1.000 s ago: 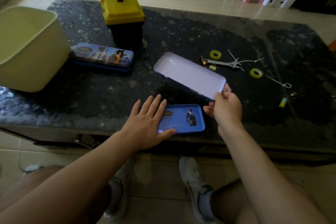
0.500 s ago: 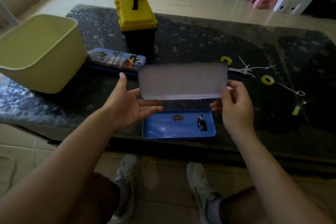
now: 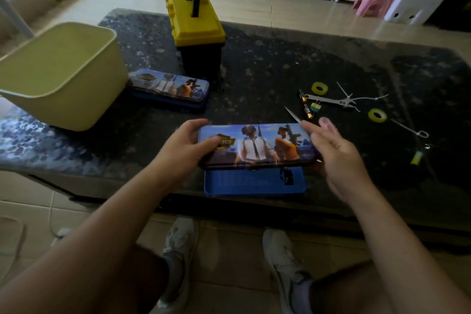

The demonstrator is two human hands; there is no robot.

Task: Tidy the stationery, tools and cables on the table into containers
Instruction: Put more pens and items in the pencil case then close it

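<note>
Since half a second ago I see the lid (image 3: pixel 257 146) turned over: its pale inside faced me, now the printed face is up, showing two armed figures and a gold badge on blue sky. It hangs just above the blue base (image 3: pixel 254 182) at the table's (image 3: pixel 280 64) near edge. The left hand (image 3: pixel 183 150) grasps its left end, thumb on the print. The right hand (image 3: pixel 336 153) is released, fingers straight by the right end; I cannot tell if they touch. Beyond lie a matching tin (image 3: pixel 169 86), yellow toolbox (image 3: pixel 195 23), green bin (image 3: pixel 63 76) and wrench (image 3: pixel 328 100).
</note>
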